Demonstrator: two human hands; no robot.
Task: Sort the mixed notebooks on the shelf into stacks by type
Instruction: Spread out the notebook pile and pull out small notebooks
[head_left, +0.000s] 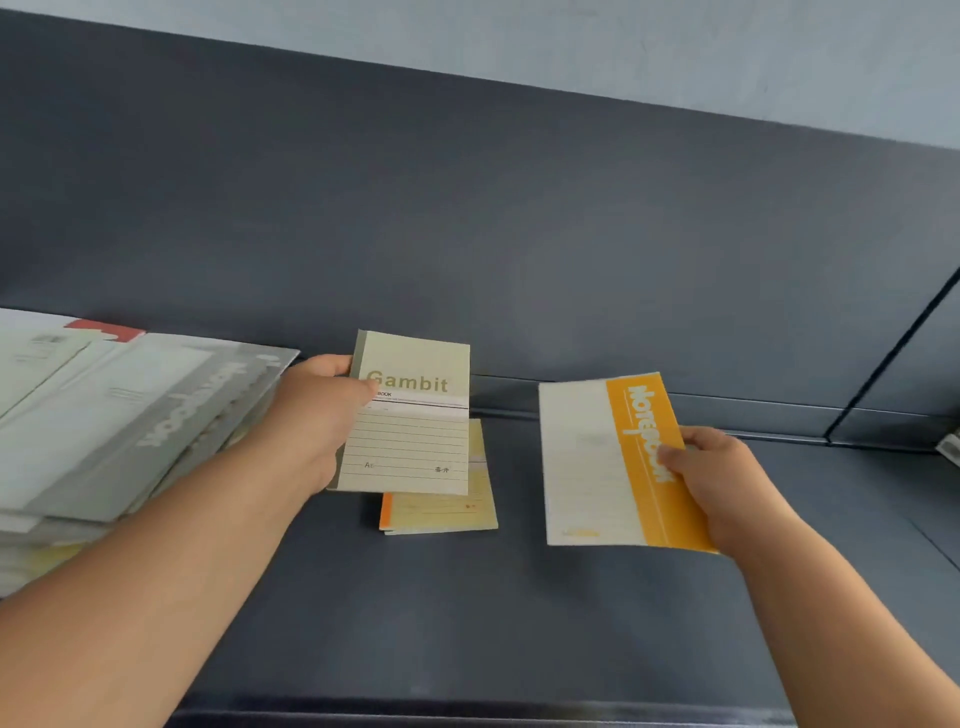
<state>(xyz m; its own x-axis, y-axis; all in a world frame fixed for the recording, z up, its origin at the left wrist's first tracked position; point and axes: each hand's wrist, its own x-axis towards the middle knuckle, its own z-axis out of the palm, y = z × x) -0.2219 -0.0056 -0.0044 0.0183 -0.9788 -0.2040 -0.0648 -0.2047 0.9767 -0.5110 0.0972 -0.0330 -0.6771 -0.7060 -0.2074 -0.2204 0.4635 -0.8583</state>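
The left hand (317, 415) pinches a green notebook (415, 431) by its spine, over a yellow notebook (447, 509) lying on the shelf (519, 623), long edges matching. The right hand (722, 483) grips an orange notebook (592, 462) off to the right; the mixed pile (104, 415) sits left.

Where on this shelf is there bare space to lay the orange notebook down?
Bare shelf lies in front of the small yellow notebook, between both forearms, and right of the right hand. The left is crowded by the mixed pile.
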